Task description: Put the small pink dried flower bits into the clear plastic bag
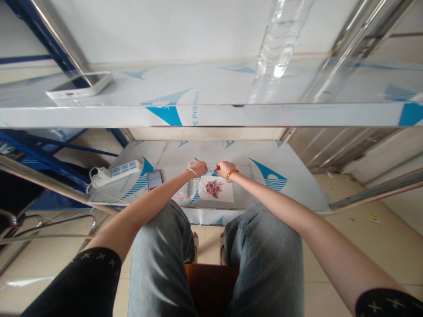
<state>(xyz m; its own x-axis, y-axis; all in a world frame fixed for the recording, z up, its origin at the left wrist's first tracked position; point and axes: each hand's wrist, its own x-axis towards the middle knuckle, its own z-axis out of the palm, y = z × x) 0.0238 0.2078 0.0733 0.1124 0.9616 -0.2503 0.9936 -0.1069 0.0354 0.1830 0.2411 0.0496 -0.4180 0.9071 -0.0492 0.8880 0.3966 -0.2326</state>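
Above the lower shelf, my left hand (198,168) is closed in a pinch, a silver bangle on its wrist. My right hand (225,169) faces it a short way off, fingers also pinched together, with an orange-brown bangle at the wrist. What the fingertips hold is too small and blurred to make out. Just below and between the hands lies a white sheet (226,196) bearing a cluster of small pink and dark red pieces (214,188) that look like beads. A clear, pinkish packet or case (181,193) lies left of the sheet, partly behind my left forearm.
A phone (154,179) and a white power strip (124,170) with a plugged-in cable lie at the left of the lower shelf (297,193). Overhead, the upper shelf's edge (264,115) crosses the view, carrying a white device (81,86) and a clear plastic bottle (279,44).
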